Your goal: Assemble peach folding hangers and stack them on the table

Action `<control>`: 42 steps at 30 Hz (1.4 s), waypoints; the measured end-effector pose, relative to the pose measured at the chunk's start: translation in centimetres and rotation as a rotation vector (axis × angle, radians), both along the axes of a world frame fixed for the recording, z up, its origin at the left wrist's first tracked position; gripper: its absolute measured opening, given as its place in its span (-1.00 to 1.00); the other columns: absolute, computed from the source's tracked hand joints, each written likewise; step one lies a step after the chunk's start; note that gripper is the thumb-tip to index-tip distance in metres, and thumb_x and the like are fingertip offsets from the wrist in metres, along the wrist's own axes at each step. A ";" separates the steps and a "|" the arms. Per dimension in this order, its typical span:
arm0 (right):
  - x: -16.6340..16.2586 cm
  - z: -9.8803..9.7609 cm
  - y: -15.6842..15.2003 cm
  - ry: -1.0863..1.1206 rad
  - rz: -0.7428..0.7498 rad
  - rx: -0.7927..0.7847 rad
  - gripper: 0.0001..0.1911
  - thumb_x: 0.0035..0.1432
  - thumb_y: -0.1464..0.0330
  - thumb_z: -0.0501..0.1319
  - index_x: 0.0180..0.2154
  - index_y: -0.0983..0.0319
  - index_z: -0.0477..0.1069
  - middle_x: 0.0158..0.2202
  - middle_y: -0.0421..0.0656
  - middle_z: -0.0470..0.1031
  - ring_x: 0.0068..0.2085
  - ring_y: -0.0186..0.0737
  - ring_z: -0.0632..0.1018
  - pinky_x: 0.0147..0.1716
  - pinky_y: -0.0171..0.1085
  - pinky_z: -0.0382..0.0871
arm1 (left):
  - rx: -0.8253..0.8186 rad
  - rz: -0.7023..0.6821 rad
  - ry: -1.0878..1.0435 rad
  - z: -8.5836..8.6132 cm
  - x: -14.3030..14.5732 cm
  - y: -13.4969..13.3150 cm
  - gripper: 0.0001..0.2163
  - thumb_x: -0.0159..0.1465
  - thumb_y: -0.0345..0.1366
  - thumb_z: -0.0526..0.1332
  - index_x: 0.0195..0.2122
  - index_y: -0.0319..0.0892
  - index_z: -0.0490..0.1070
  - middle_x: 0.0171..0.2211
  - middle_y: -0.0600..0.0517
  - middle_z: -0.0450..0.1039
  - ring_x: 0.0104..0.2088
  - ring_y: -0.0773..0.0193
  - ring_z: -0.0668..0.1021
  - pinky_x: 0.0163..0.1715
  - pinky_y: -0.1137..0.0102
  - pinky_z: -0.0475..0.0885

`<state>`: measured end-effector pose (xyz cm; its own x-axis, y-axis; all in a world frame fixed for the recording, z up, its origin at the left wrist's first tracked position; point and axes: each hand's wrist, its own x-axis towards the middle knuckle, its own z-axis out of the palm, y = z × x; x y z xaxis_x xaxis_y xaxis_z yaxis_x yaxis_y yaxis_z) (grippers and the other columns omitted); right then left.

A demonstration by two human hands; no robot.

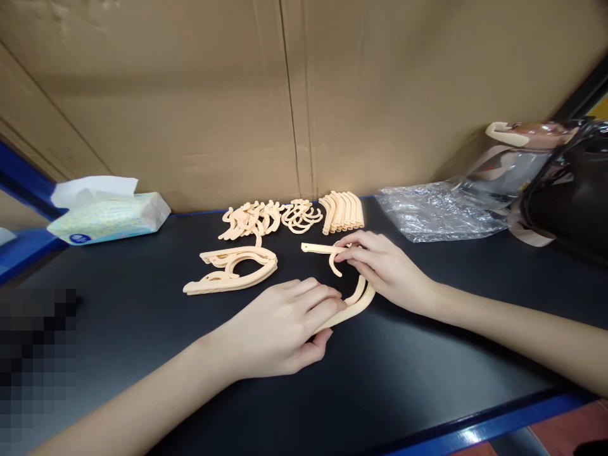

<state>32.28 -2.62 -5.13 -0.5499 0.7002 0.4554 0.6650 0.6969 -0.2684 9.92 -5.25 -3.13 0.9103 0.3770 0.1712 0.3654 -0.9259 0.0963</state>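
My left hand (289, 326) is closed around one end of a curved, cream-coloured plastic hanger arm (363, 305), low over the black tabletop. With its fingertips, my right hand (387, 269) pinches a cream hanger part (316, 248), a straight strip with a small hole at its tip. A curved hook (335, 266) hangs below those fingers; whether it joins the strip is hidden. The right palm covers the far end of the hanger arm. To the left of both hands lie folded plastic hangers (266, 272), their hook pointing toward the back.
Along the back lie a pile of small curved parts (244, 220), a heap of hooks (301, 218) and a row of hanger arms (342, 212). A tissue pack (114, 215) stands left. Clear plastic wrap (441, 212), a bottle (508, 171) and a black bag (570, 196) are right.
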 end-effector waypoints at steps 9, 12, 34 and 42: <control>-0.1 0.2 -0.3 -0.023 0.032 0.009 -0.75 0.22 0.55 0.02 -0.20 0.22 0.42 -0.07 -0.10 0.40 -0.07 -0.23 0.41 -0.11 -0.20 0.24 | 0.032 0.001 -0.012 -0.1 -0.1 0.0 -0.70 0.28 -0.41 0.00 0.03 -0.23 0.28 -0.08 -0.07 0.42 -0.12 0.19 0.45 -0.13 0.30 0.37; -0.1 0.2 -0.3 -0.025 0.038 0.005 -0.75 0.22 0.55 0.02 -0.21 0.22 0.42 -0.07 -0.10 0.41 -0.08 -0.23 0.41 -0.11 -0.19 0.24 | 0.047 0.011 -0.005 -0.1 -0.1 0.0 -0.69 0.28 -0.41 0.00 0.04 -0.22 0.28 -0.07 -0.06 0.41 -0.11 0.18 0.45 -0.13 0.29 0.37; 0.1 -0.2 -0.2 -0.059 0.128 0.020 -0.76 0.18 0.55 0.04 -0.26 0.20 0.43 -0.15 -0.16 0.42 -0.12 -0.29 0.44 -0.14 -0.23 0.18 | 0.061 0.055 0.016 0.2 -0.1 0.2 -0.67 0.18 -0.53 0.05 -0.04 -0.19 0.33 -0.05 -0.04 0.34 -0.04 0.18 0.37 -0.04 0.28 0.35; -0.2 0.2 -0.4 -0.096 0.186 -0.010 -0.77 0.18 0.53 0.05 -0.27 0.19 0.45 -0.17 -0.19 0.45 -0.19 -0.34 0.44 -0.14 -0.24 0.18 | 0.068 0.030 0.001 0.2 -0.1 0.1 -0.69 0.22 -0.52 0.02 -0.02 -0.23 0.32 -0.02 -0.09 0.36 0.02 0.15 0.35 -0.04 0.26 0.36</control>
